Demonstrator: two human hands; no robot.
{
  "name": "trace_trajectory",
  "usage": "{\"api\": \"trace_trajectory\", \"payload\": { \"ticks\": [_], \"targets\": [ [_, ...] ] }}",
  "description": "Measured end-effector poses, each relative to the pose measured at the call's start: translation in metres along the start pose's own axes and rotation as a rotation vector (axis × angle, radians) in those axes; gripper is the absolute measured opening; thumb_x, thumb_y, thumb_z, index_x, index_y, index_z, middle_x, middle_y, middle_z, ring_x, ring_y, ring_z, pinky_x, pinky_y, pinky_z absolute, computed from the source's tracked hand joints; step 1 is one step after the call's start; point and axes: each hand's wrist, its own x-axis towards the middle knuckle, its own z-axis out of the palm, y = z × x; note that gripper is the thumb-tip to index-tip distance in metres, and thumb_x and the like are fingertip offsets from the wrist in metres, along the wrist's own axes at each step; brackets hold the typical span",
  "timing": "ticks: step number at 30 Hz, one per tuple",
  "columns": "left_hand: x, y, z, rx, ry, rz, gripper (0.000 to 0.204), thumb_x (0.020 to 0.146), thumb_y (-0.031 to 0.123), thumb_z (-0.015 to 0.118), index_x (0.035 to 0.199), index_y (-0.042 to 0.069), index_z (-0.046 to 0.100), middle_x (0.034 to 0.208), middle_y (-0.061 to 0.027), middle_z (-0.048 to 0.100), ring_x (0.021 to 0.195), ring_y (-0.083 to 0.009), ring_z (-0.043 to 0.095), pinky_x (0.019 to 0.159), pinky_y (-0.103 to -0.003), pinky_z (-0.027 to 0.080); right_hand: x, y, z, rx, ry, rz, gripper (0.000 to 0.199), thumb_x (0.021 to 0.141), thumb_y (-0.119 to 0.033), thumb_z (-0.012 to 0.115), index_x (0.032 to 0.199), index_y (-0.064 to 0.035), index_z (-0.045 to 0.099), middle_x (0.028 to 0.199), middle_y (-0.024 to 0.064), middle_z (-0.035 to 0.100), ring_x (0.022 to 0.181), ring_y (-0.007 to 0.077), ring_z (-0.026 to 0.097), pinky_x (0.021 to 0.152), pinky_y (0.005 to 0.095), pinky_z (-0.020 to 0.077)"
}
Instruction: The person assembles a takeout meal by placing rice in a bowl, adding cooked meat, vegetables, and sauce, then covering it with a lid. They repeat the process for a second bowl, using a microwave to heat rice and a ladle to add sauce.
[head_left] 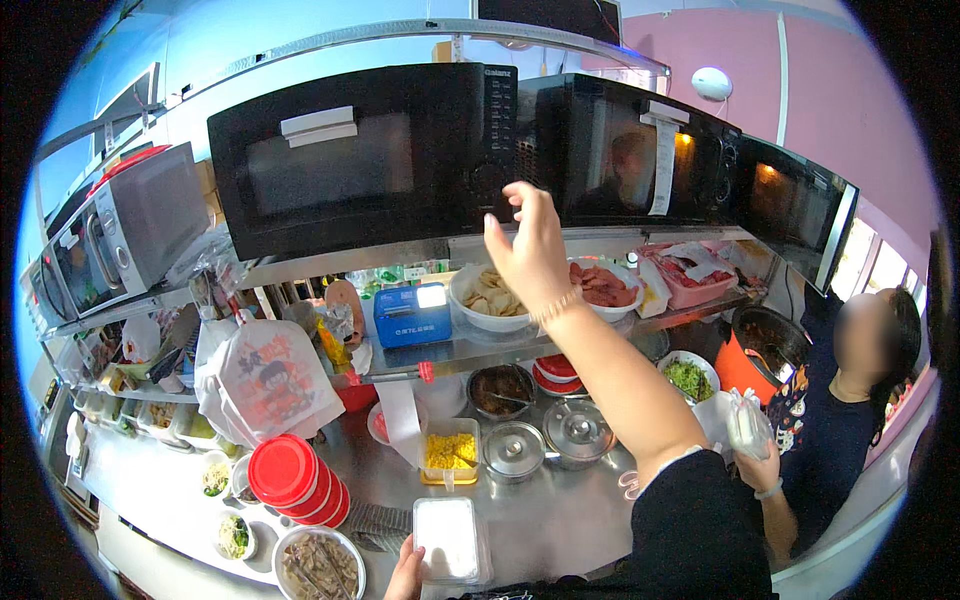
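Note:
My right arm reaches up and away, and my right hand [527,245] is raised in front of the large black microwave [340,170], near its control panel. Its fingers are bent and apart, with nothing in them. Whether a fingertip touches the panel, I cannot tell. At the lower edge my left hand [406,572] grips the left side of a clear rectangular plastic container [484,550] with white contents that look like rice. Only part of this hand shows; its thumb lies along the container's rim.
Another black microwave [610,150] stands right of the first. Below are bowls of sliced food [490,300], lidded steel pots [514,450], a tub of yellow food [450,452] and stacked red lids [290,468]. At right, a co-worker [850,430] holds a clear plastic-wrapped item [750,428].

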Motion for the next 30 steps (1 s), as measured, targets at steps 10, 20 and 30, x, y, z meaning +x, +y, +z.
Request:
{"api": "trace_trajectory", "payload": {
  "ticks": [10, 20, 30],
  "targets": [
    [0.015, -0.014, -0.004, 0.091, -0.008, 0.173, 0.054, 0.097, 0.032, 0.048, 0.142, 0.007, 0.034, 0.130, -0.0091, 0.050, 0.116, -0.0189, 0.047, 0.095, -0.030, 0.038, 0.027, 0.038, 0.073, -0.352, -0.040, 0.469, 0.054, 0.077, -0.041, 0.071, 0.107, -0.0073, 0.042, 0.082, 0.0196, 0.068, 0.070, 0.0385, 0.067, 0.059, 0.0460, 0.0524],
    [0.015, -0.012, -0.007, 0.027, -0.044, 0.124, 0.053, 0.097, 0.031, 0.048, 0.142, 0.007, 0.035, 0.129, -0.0081, 0.050, 0.114, -0.0180, 0.048, 0.094, -0.030, 0.038, 0.036, -0.004, 0.108, -0.042, 0.265, 1.073, 0.065, 0.083, -0.046, 0.064, 0.126, -0.0048, 0.038, 0.103, 0.0220, 0.067, 0.091, 0.0392, 0.066, 0.076, 0.0509, 0.0523],
    [0.014, -0.013, -0.005, 0.034, -0.059, 0.153, 0.051, 0.097, 0.030, 0.046, 0.142, 0.008, 0.035, 0.127, -0.0058, 0.051, 0.110, -0.0159, 0.049, 0.088, -0.030, 0.040, 0.046, -0.021, 0.098, 0.161, 0.271, 1.224, 0.064, 0.089, -0.042, 0.059, 0.132, -0.0012, 0.034, 0.127, 0.0253, 0.055, 0.107, 0.0386, 0.062, 0.091, 0.0489, 0.0512]
  ]
}}
